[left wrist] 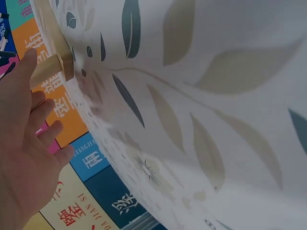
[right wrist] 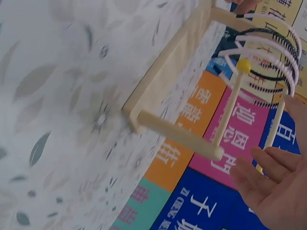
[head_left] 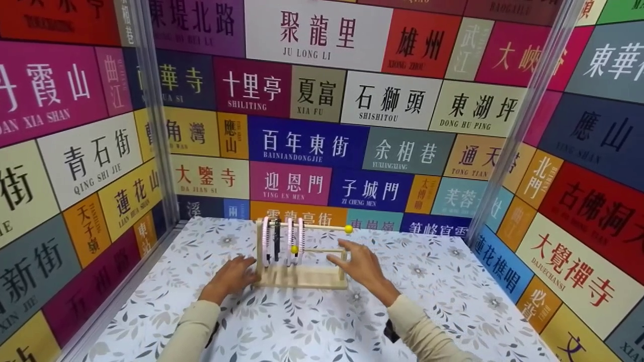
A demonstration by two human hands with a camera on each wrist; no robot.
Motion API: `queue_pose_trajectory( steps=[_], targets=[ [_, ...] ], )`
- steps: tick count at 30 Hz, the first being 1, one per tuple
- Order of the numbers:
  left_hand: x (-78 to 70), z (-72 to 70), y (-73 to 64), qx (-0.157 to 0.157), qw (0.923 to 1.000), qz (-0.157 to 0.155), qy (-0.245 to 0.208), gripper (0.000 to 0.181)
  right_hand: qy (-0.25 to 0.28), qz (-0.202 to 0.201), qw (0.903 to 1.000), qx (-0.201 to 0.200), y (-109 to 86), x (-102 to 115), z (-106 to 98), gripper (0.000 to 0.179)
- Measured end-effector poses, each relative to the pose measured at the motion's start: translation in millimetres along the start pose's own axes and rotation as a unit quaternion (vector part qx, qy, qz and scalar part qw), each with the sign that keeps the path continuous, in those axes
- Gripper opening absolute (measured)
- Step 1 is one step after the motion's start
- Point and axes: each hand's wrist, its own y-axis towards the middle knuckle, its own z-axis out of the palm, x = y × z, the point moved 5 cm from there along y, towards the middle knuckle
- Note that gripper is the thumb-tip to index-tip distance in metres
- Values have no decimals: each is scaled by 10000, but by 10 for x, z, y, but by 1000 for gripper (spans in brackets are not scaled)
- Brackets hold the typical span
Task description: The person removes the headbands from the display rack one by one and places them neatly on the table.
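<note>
A wooden stand point(head_left: 302, 279) sits on the table, with two horizontal rods tipped by yellow balls point(head_left: 348, 229). Several pale pink headbands point(head_left: 301, 241) and black ones point(head_left: 276, 240) hang toward its left side; toothed inner edges show on the headbands point(right wrist: 268, 52) in the right wrist view. My left hand point(head_left: 230, 276) is at the stand's left end, fingers loosely bent and holding nothing; whether it touches the wood I cannot tell. Beside the right end, my right hand point(head_left: 363, 264) is held with thumb and fingers apart, near the upper rod and gripping nothing.
A white cloth with a leaf and flower print point(head_left: 241, 327) covers the table. Colourful sign-patterned walls point(head_left: 307, 141) enclose its back and sides, with metal posts point(head_left: 156, 115) at the corners.
</note>
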Motion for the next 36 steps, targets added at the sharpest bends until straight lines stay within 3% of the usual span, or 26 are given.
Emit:
queue_pose_trajectory(
  steps=[9,16,25,36],
  targets=[
    [89,135,49,375,9979,-447,-276,53,252,-365,9990,79,164,354,338,51],
    [83,175,79,466,9976,-257,-433,48,766,-52,9970,66,251,436,523,53],
    [75,237,103,476,9980,-53,-405,37,859,348,9957,-88,292,434,605,47],
    [58,200,95,299,9987,-12,-408,37,880,126,9956,-298,324,493,615,24]
  ],
)
